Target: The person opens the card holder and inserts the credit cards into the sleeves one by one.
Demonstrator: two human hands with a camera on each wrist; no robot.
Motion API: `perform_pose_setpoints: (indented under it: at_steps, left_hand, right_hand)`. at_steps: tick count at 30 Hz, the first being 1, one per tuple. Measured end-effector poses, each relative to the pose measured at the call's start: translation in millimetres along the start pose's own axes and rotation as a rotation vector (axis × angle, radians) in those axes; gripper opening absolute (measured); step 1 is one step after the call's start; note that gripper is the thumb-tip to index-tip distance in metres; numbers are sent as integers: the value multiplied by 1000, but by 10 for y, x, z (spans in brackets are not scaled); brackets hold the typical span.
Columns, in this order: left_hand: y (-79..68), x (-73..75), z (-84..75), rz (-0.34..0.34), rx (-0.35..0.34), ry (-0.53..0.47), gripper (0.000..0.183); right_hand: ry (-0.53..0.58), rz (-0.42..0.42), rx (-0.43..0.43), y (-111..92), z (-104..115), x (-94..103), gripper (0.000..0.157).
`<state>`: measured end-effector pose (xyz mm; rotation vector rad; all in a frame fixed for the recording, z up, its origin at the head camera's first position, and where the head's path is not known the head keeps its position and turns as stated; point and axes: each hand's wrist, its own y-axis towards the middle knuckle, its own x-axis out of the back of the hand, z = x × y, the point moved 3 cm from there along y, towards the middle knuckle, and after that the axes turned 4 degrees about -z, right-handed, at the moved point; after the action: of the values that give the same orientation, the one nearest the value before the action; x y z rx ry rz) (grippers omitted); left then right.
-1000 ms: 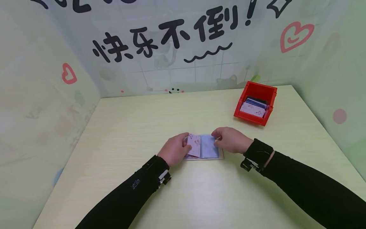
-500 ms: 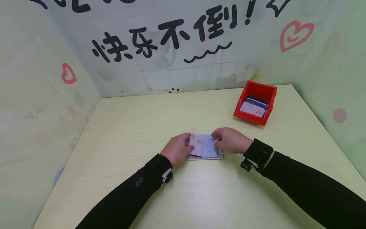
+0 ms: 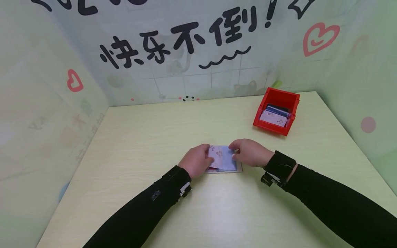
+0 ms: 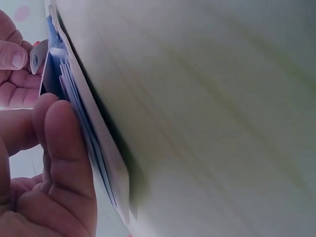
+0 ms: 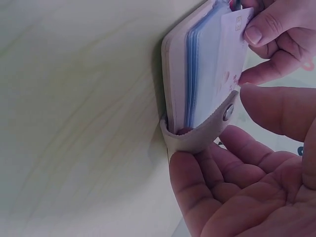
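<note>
An open card holder (image 3: 230,163) with clear bluish sleeves and a pale cover lies on the table. My left hand (image 3: 196,161) pinches a pink patterned card (image 3: 215,156) at its left edge. In the right wrist view, that card (image 5: 234,54) lies partly over the top sleeve, and its right end seems to be inside it. My right hand (image 3: 252,153) holds the holder's right side, with fingers around the snap strap (image 5: 197,136) and the thumb at the strap's tip. Stacked sleeves (image 4: 81,111) show edge-on in the left wrist view.
A red plastic bin (image 3: 258,123) stands at the table's back right, holding several cards (image 3: 273,118), pink in front and dark blue behind. Printed wall sheets (image 3: 133,82) border the pale wooden table (image 3: 155,131) at the back and both sides.
My left hand has moved steadily right with the pink card, which now covers more of the blue sleeve. The right hand has stayed nearly still at the card holder's right side.
</note>
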<state>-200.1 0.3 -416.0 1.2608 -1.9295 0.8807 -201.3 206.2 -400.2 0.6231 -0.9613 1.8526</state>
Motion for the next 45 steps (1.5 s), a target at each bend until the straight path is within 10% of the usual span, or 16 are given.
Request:
perform_pose_setpoints:
  at_steps: [15, 45]
  left_hand:
    - [75, -110, -118, 27, -32, 50, 32]
    - [-12, -150, -216, 68, -109, 93, 53]
  right_hand:
    - [4, -11, -12, -4, -11, -23, 50]
    - [28, -32, -42, -15, 16, -32, 52]
